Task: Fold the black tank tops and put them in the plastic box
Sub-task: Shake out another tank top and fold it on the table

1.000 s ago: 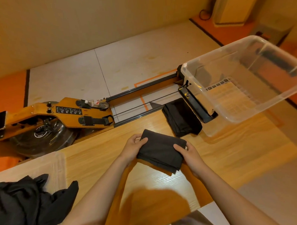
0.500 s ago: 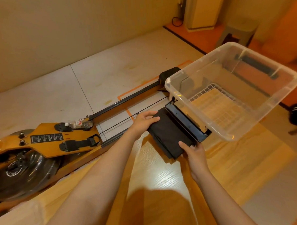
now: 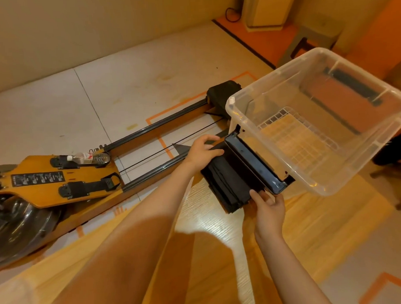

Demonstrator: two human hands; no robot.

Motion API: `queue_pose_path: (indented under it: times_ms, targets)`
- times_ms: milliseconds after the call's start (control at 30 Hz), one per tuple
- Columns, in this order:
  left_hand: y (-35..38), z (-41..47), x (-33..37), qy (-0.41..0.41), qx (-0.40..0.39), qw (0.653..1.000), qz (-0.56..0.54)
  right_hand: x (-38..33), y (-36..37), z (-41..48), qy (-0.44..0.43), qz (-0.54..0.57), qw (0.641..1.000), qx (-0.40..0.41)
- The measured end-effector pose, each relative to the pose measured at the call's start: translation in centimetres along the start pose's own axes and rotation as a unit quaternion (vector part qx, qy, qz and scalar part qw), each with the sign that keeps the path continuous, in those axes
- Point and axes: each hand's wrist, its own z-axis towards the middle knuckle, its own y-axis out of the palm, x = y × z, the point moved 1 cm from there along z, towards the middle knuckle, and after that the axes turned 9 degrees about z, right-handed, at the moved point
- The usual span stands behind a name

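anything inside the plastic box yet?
No clothing shows inside the plastic box; through its clear walls only the table and floor appear. The folded black tank tops lie outside, beside its black handle, under both hands.

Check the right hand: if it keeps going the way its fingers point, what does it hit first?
The right hand points up and slightly left, fingers at the near end of the folded tops. Straight on it would likely meet the box's black handle first, then the box wall. Depth is unclear from one view.
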Motion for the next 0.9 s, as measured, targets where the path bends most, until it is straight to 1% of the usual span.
queue_pose_path:
  times_ms: [100, 200, 267, 500, 567, 600, 633, 667, 700, 733, 767, 800, 833, 867, 900]
  targets:
    - [-0.1, 0.1, -0.2, 0.014, -0.003, 1.0, 0.022, 0.4, 0.2, -0.1, 0.008, -0.003, 1.0, 0.009]
    - [-0.2, 0.0, -1.8, -0.016, -0.008, 0.999, 0.045, 1.1, 0.0, -0.3, 0.01, -0.024, 0.999, 0.02]
    - [-0.3, -0.3, -2.3, -0.027, 0.007, 0.998, 0.05, 1.1, 0.1, -0.4, 0.009, -0.028, 0.999, 0.02]
    - [0.3, -0.6, -2.0, 0.05, 0.05, 0.987, 0.142, 0.5, 0.2, -1.3, 0.007, -0.039, 0.999, -0.002]
    - [0.3, -1.2, -1.8, 0.088, 0.095, 0.973, 0.189, 0.6, 0.0, -1.9, -0.05, -0.124, 0.991, -0.016]
    - [0.4, -1.7, -1.8, 0.114, 0.13, 0.958, 0.228, 0.7, -0.3, -2.2, -0.103, -0.192, 0.976, -0.027]
    - [0.5, -2.5, -1.8, 0.14, 0.166, 0.938, 0.27, 0.8, -0.6, -2.5, -0.169, -0.268, 0.948, -0.042]
    - [0.7, -3.4, -1.9, 0.169, 0.195, 0.915, 0.31, 1.0, -0.9, -2.7, -0.241, -0.341, 0.907, -0.064]
    - [1.2, -4.4, -2.2, 0.199, 0.207, 0.893, 0.347, 1.3, -1.1, -2.9, -0.305, -0.405, 0.857, -0.091]
    - [1.7, -5.3, -2.5, 0.227, 0.199, 0.873, 0.383, 1.6, -1.3, -2.8, -0.356, -0.462, 0.803, -0.119]
    - [2.3, -6.0, -2.9, 0.247, 0.175, 0.854, 0.424, 1.9, -1.4, -2.5, -0.389, -0.51, 0.753, -0.144]
    - [2.8, -6.3, -3.3, 0.263, 0.14, 0.83, 0.471, 2.1, -1.3, -2.2, -0.398, -0.551, 0.715, -0.166]
    - [3.3, -6.3, -3.7, 0.273, 0.106, 0.804, 0.518, 2.3, -1.2, -2.0, -0.387, -0.585, 0.688, -0.185]
    - [3.6, -6.1, -4.1, 0.274, 0.076, 0.781, 0.555, 2.6, -1.2, -1.7, -0.369, -0.612, 0.67, -0.202]
    - [3.7, -5.8, -4.4, 0.265, 0.052, 0.767, 0.582, 2.9, -1.2, -1.5, -0.349, -0.632, 0.657, -0.216]
